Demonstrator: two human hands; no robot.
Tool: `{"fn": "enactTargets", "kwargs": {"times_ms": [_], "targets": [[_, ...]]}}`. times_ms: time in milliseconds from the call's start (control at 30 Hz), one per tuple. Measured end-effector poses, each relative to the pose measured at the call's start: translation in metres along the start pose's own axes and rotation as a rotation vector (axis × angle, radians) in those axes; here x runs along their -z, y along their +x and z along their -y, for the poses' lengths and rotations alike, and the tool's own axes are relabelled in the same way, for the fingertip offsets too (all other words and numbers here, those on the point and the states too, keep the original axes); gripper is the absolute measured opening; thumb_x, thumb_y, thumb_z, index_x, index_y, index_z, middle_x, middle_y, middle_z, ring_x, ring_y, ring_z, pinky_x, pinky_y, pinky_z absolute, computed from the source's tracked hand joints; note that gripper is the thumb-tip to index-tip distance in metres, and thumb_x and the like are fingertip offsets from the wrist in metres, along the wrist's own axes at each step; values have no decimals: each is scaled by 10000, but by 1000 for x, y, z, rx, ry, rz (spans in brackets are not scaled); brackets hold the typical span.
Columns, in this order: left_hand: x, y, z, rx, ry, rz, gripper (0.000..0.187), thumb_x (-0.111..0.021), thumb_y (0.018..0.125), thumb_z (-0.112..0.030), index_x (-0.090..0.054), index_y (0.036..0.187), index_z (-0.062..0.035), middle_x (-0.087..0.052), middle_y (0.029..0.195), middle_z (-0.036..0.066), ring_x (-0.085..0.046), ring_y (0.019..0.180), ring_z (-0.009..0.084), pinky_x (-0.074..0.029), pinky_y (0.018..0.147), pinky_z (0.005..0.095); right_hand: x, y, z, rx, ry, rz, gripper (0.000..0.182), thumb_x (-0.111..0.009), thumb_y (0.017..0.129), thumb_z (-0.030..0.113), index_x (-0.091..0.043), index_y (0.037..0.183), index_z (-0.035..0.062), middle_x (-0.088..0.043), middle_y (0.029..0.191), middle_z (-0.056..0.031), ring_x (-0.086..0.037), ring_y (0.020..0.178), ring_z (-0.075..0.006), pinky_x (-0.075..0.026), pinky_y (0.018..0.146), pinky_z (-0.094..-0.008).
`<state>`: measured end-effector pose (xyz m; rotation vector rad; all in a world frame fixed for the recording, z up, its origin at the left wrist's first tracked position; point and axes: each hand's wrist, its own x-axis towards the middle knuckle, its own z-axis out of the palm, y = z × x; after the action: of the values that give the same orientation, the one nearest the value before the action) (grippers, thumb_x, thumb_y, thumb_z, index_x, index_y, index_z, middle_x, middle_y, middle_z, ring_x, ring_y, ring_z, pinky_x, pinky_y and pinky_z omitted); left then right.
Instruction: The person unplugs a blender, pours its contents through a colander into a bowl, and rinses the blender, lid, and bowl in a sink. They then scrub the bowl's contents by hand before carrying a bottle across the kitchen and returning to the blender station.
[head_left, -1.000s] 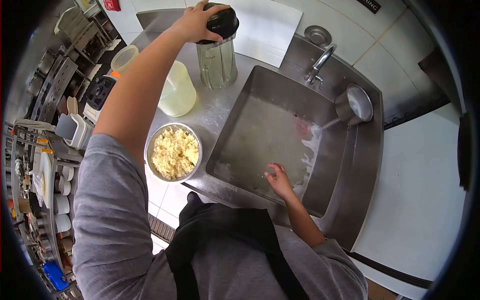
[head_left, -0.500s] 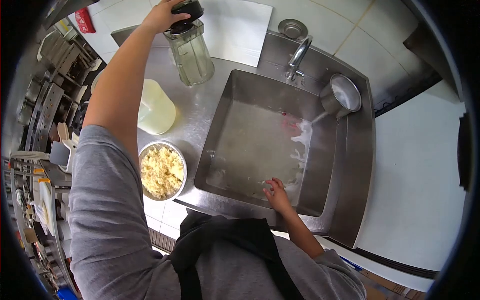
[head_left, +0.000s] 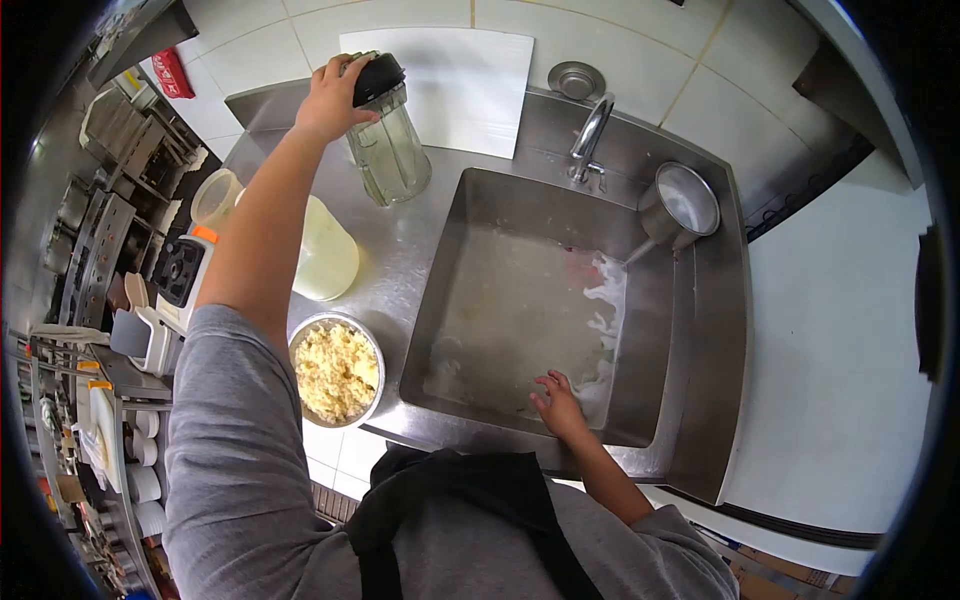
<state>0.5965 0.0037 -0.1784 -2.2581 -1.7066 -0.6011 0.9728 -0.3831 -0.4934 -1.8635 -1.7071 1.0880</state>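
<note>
My left hand (head_left: 338,98) is closed on the black lid (head_left: 380,78) of a clear blender jar (head_left: 392,155), which stands slightly tilted in view on the metal counter. The jar looks empty or nearly so. Nearer to me, beside my left forearm, is a container of pale yellow liquid (head_left: 328,252). A metal bowl of crumbly yellow food (head_left: 337,370) sits at the counter's front edge. My right hand (head_left: 558,403) is over the near part of the sink, fingers apart and holding nothing.
The steel sink (head_left: 655,400) holds cloudy water with some foam. At its right back corner is a metal pot (head_left: 682,205), beside the faucet (head_left: 592,135). A white board (head_left: 470,90) leans on the wall. A blender base (head_left: 182,270) is at the left.
The lid and my left hand on it appear lower, and the lid now sits closer onto the jar. The whole view has shifted slightly. My right hand stays over the sink.
</note>
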Motion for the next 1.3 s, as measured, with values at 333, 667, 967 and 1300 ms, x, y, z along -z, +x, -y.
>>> {"fn": "enactTargets", "kwargs": {"times_ms": [333, 667, 967, 1300], "targets": [[55, -14, 4, -52, 80, -47, 803, -799, 683, -414, -448, 1362, -170, -388, 1398, 160, -409, 1260, 390, -402, 1028, 462, 9, 16, 9, 36, -46, 34, 377, -650, 858, 231, -554, 1190, 80, -375, 1381, -218, -444, 1232, -402, -409, 1006, -423], [104, -191, 40, -212, 27, -184, 429, -763, 747, -275, -634, 1132, -136, -511, 1277, 124, -516, 1140, 345, -464, 908, 430, -28, 31, 105, 213, -32, 104, 346, -639, 869, 201, -566, 1166, 39, -482, 1289, -189, -580, 1019, -309, -481, 872, -378], [0, -483, 63, 1076, -1071, 119, 477, -567, 947, -312, -481, 1350, -71, -580, 1173, 125, -594, 897, 170, -497, 752, 279, -100, 7, 236, -153, 651, 633, 544, -533, 966, 317, -333, 1384, 33, -609, 1106, -133, -638, 882, -192, -512, 754, -331], [-16, -489, 68, 754, -1147, 399, 456, -494, 950, -218, -408, 1351, -17, -644, 1022, 201, -665, 816, 238, -547, 689, 329, -153, 13, 263, -469, 1057, 540, 453, -489, 848, 48, -402, 1279, -57, -546, 1211, -206, -623, 1029, -308, -545, 843, -440]]}}
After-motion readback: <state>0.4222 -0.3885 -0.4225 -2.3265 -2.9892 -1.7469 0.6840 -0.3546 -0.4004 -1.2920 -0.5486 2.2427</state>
